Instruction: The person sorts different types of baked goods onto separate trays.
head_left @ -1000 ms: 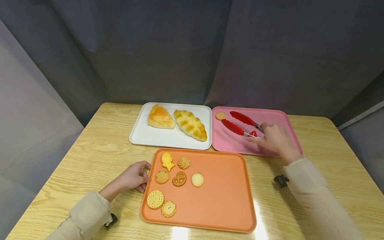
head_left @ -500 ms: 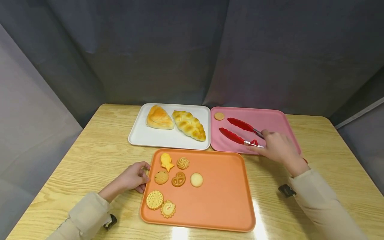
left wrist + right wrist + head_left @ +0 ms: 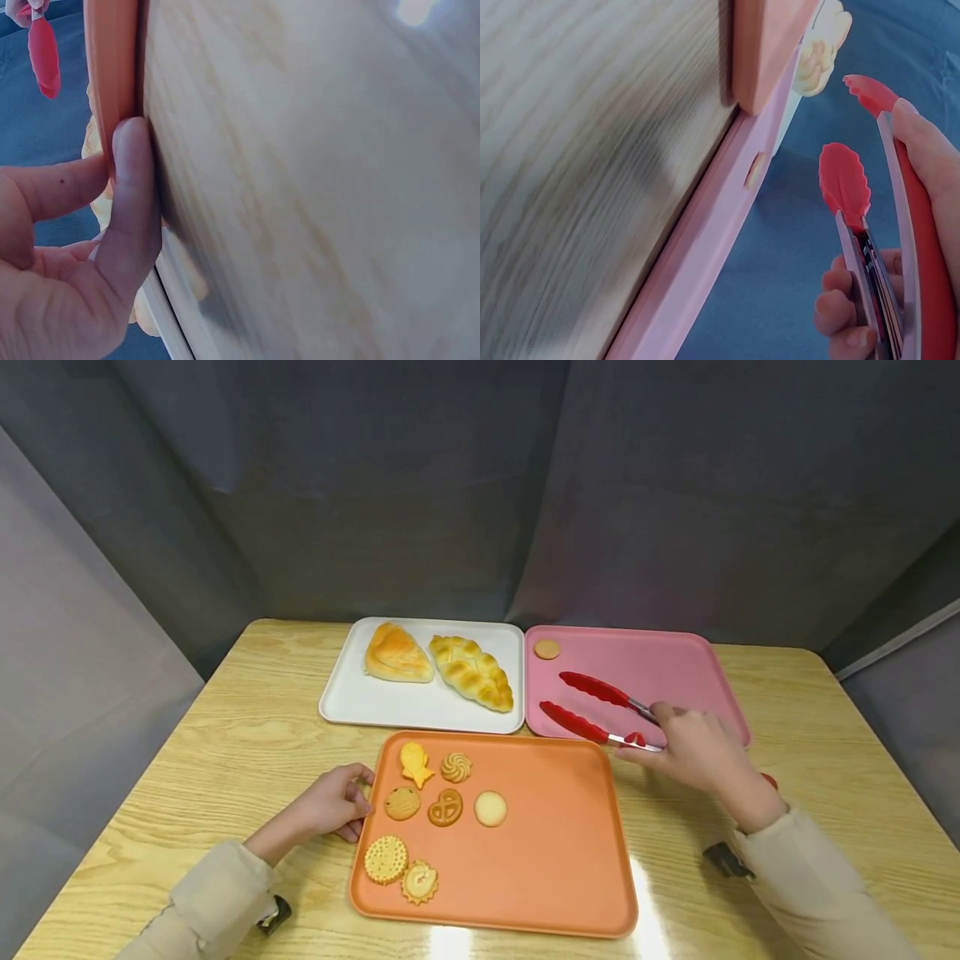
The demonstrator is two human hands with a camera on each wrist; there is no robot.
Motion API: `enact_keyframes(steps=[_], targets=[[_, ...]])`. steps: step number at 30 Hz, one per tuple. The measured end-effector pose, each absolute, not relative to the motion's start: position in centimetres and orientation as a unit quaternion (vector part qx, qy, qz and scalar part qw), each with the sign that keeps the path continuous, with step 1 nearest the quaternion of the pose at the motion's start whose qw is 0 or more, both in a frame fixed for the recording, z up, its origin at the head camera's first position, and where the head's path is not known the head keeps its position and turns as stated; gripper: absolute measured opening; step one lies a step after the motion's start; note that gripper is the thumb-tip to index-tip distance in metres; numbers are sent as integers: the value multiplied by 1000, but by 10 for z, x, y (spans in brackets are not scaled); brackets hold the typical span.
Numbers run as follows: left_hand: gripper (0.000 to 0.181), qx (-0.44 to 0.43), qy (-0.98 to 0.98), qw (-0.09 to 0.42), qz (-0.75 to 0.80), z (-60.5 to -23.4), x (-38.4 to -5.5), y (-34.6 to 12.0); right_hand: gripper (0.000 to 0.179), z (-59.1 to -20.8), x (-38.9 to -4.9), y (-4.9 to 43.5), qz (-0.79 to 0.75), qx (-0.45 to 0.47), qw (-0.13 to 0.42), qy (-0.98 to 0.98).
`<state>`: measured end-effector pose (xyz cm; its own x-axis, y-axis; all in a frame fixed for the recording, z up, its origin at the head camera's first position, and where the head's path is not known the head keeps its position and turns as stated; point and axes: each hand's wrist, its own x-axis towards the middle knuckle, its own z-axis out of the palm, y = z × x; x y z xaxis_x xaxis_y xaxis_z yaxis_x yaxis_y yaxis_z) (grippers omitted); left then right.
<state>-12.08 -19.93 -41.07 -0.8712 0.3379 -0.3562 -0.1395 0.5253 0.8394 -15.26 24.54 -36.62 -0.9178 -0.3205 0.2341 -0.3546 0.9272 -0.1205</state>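
Observation:
At the left edge of the orange tray (image 3: 547, 868), my left hand (image 3: 330, 803) pinches the rim between thumb and fingers (image 3: 129, 154). My right hand (image 3: 701, 752) grips red-tipped metal tongs (image 3: 573, 721), whose arms are spread with nothing between the tips. They hang over the front part of the pink tray (image 3: 675, 668). One round cookie (image 3: 547, 649) lies in that tray's far left corner. On the orange tray are several cookies, among them a pretzel-shaped cookie (image 3: 446, 807), a fish-shaped cookie (image 3: 416, 764) and a pale round cookie (image 3: 491, 808).
Behind the orange tray, a white tray (image 3: 341, 697) touches the pink one side by side. It carries a braided bread (image 3: 472, 672) and a wedge-shaped bread (image 3: 397, 653). All trays stand on a wooden table (image 3: 247, 718), with a dark curtain (image 3: 390, 485) at its back edge.
My right hand has drawn the tongs back toward me and away from the round cookie on the pink tray. My left hand stays at the orange rim.

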Motion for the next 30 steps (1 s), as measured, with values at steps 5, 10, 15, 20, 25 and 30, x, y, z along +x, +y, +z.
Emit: enact_keyframes(steps=[5,10,15,20,25,30], targets=[[27,59,837,247,485,-411,-121,-200,57,-364,-142,241,67,193,120,-972],[27,60,835,248,488,-412,-120,-200,59,-362,-133,236,62,205,116,-970],[27,59,834,249,488,-412,-120,-201,60,-362,-124,232,74,210,105,-969],[27,56,834,248,489,-411,-120,-200,62,-365,-118,229,74,209,93,-971],[27,58,834,248,490,-409,-121,-199,76,-372,-113,225,71,228,93,-967],[28,59,833,250,489,-407,-121,-199,78,-374,-108,220,61,234,78,-967]])
